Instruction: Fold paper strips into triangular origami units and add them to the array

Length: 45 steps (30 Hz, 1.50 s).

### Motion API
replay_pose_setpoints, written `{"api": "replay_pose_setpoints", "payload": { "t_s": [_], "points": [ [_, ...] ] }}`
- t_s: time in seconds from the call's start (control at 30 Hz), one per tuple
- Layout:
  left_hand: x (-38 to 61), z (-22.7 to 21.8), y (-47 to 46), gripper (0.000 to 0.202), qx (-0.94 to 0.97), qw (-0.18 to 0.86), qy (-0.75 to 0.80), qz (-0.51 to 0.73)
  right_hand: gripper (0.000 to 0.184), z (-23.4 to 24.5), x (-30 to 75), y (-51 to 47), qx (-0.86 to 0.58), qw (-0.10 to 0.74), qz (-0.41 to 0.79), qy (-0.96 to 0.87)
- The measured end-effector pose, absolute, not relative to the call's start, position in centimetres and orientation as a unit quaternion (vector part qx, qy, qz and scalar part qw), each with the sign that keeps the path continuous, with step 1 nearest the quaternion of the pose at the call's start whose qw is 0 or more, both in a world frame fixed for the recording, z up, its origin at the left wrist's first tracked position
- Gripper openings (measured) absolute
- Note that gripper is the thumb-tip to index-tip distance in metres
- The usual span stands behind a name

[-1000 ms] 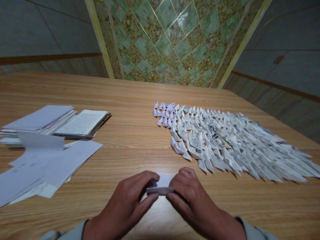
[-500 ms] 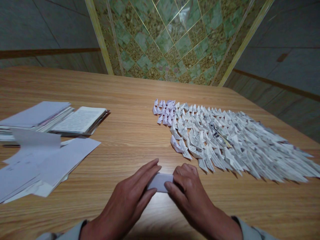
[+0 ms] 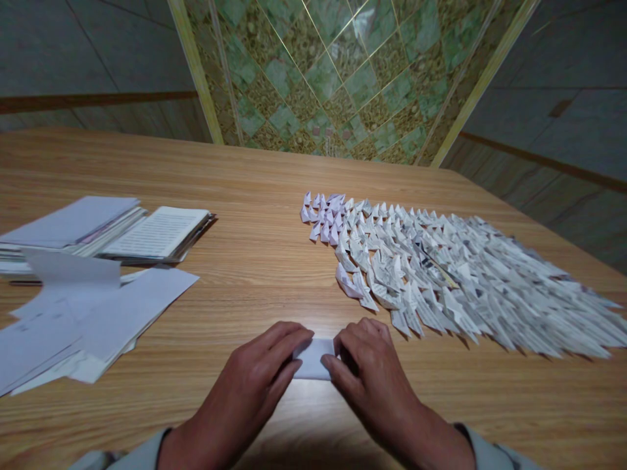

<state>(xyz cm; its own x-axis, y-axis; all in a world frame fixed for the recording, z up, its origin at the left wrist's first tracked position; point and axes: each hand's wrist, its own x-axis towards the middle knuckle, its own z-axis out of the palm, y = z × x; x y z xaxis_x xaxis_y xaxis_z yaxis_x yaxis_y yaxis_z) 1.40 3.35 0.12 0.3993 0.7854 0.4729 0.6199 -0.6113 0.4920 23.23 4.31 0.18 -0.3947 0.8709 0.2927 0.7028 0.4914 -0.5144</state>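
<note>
Down at the near side of the light brown wood-grain table [image 3: 245,254], two bare hands have a small folded strip of white paper [image 3: 313,362] between them. Forearms slant in from the bottom corners, pale grey-green sleeves [image 3: 142,454] at the wrists, so it's basically an inward V. Left hand [image 3: 257,375] has its end gripped: fingers arched over the far edge, thumb along the near one. Right hand [image 3: 375,372] is gripping the other end, fingers curled under more tightly, thumb laid on the paper's face. Can't tell if the strip actually touches the wood. Off past the right hand there's a huge spread of small pointed folded-paper shapes [image 3: 396,261], lilac and printed white. Over left, loose white sheets [image 3: 137,313] overlap near stacked paper [image 3: 78,222].
</note>
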Motion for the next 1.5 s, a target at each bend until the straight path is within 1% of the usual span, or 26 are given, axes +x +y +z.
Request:
{"api": "replay_pose_setpoints", "payload": {
  "t_s": [0.13, 0.33, 0.53, 0.73, 0.87, 0.9, 1.0, 1.07, 1.27, 1.5],
  "points": [
    [1.3, 0.1, 3.3, 0.027, 0.837, 0.103, 0.421, 0.334, 0.02, 0.2, 23.2, 4.2, -0.482, 0.276, 0.173, -0.813],
    [1.0, -0.4, 3.2, 0.028, 0.839, 0.077, 0.428, 0.328, 0.028, 0.4, 23.2, 4.2, -0.486, 0.275, 0.197, -0.806],
    [0.9, -0.9, 3.2, 0.027, 0.841, 0.064, 0.427, 0.327, 0.031, 0.6, 23.2, 4.2, -0.486, 0.268, 0.189, -0.81],
    [1.0, -0.7, 3.4, 0.023, 0.839, 0.083, 0.421, 0.334, 0.022, 0.8, 23.3, 4.0, -0.492, 0.257, 0.203, -0.807],
    [1.0, -0.5, 3.5, 0.02, 0.84, 0.104, 0.412, 0.336, 0.026, 0.8, 23.4, 3.9, -0.478, 0.265, 0.198, -0.814],
    [1.0, -0.5, 3.5, 0.019, 0.841, 0.111, 0.409, 0.336, 0.023, 0.9, 23.5, 3.9, -0.473, 0.267, 0.201, -0.816],
    [0.9, -0.4, 3.5, 0.018, 0.839, 0.136, 0.409, 0.332, 0.008, 1.0, 23.9, 4.0, -0.473, 0.271, 0.221, -0.808],
    [0.9, -0.3, 3.4, 0.019, 0.837, 0.154, 0.411, 0.327, 0.009, 1.1, 24.2, 4.0, -0.485, 0.274, 0.225, -0.799],
    [1.2, 0.1, 3.3, 0.021, 0.832, 0.166, 0.404, 0.341, 0.018, 1.2, 24.5, 4.0, -0.478, 0.263, 0.159, -0.823],
    [1.1, 0.0, 3.3, 0.019, 0.835, 0.15, 0.393, 0.355, 0.019, 1.0, 24.5, 4.0, -0.455, 0.26, 0.134, -0.841]
  ]
}}
